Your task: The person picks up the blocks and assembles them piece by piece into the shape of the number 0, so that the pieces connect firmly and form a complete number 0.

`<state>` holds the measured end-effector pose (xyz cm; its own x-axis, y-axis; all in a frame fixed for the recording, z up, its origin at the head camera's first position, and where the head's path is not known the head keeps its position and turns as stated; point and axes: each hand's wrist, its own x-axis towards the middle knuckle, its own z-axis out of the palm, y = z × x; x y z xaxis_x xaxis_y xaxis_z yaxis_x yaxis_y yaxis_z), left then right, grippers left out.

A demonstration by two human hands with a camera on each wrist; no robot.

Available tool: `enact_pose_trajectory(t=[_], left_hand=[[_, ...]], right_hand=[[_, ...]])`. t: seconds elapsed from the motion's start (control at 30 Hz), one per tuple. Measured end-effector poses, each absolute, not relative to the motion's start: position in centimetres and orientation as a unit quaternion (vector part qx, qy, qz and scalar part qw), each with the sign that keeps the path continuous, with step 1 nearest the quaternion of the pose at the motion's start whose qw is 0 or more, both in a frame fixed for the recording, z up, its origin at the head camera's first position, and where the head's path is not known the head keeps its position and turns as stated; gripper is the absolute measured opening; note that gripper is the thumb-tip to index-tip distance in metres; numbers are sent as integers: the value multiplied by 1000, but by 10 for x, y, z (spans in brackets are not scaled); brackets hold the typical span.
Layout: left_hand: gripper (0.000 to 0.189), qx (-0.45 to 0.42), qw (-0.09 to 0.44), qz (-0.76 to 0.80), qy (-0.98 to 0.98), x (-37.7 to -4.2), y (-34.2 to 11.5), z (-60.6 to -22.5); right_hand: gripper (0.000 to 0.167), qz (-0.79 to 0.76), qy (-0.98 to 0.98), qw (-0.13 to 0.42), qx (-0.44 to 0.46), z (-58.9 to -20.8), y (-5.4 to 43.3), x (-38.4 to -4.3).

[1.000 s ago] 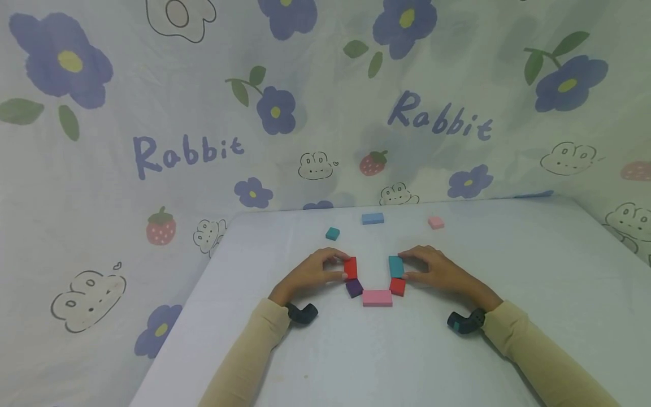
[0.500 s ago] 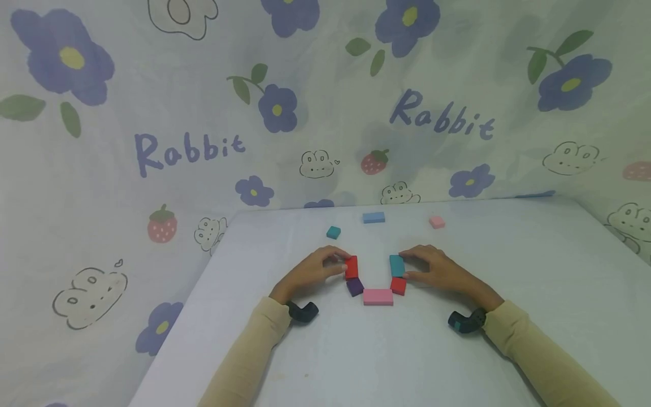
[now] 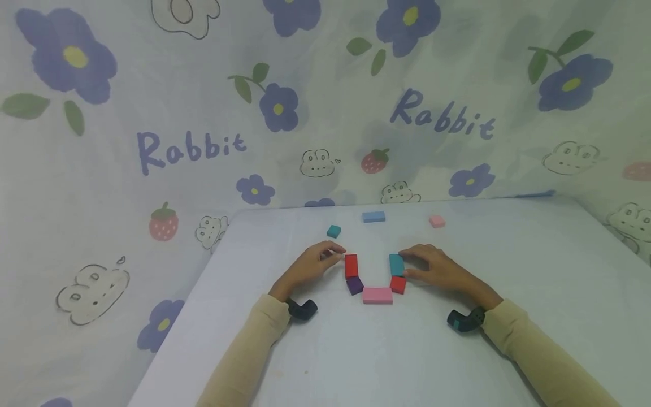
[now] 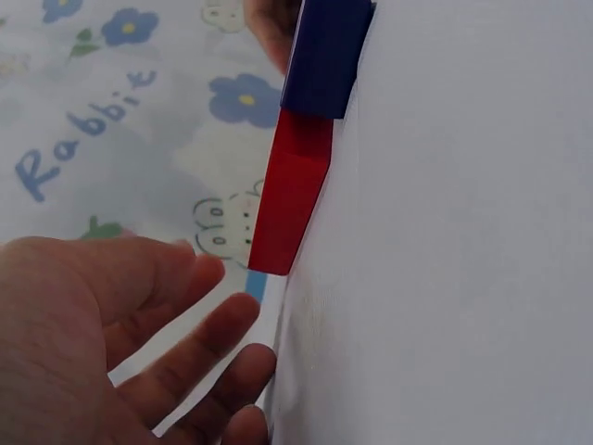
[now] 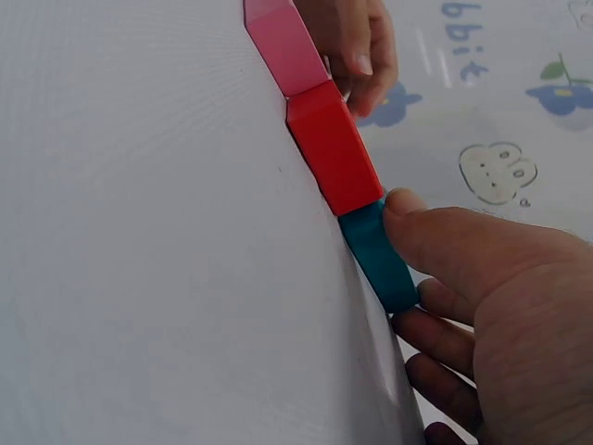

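The left hand [image 3: 310,265] is spread beside the long red block [image 3: 351,266]. The right hand [image 3: 433,267] seems to pinch the long blue-green block [image 3: 396,264].

five blocks [image 3: 377,295] on table [image 3: 386,356], three farther blocks [image 3: 373,217] behind

Left arm [image 3: 241,350] and right arm [image 3: 546,350] extend forward and converge, palms turned inward. The left hand [image 3: 311,265], to my eye, is relaxed, its fingers [image 4: 199,354] gently bent and slightly spread; the right hand [image 3: 434,268] forms a pinch, thumb [image 5: 445,227] nearer the body.
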<state>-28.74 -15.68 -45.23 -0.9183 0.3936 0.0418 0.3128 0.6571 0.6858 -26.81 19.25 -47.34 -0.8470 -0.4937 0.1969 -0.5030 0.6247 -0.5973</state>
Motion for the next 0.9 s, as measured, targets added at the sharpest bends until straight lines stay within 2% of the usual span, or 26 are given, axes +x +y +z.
enact_pose_trajectory(t=[0.13,0.53,0.67,0.9], left_hand=[[23,168,39,368,914,-292,-157,-450],[17,72,-66,379,920,-304,-175,-447],[22,53,-57,384,920,-311,-176,-450],[28,80,-27,352,932,-333,-172,-446]], right_hand=[[54,332,-903,8,274,-471,194,-270],[55,338,-898,5,283,-472,187,-274],[54,334,-902,1,274,-473,187,-270],[53,329,-907,17,263,-475,192,-264]])
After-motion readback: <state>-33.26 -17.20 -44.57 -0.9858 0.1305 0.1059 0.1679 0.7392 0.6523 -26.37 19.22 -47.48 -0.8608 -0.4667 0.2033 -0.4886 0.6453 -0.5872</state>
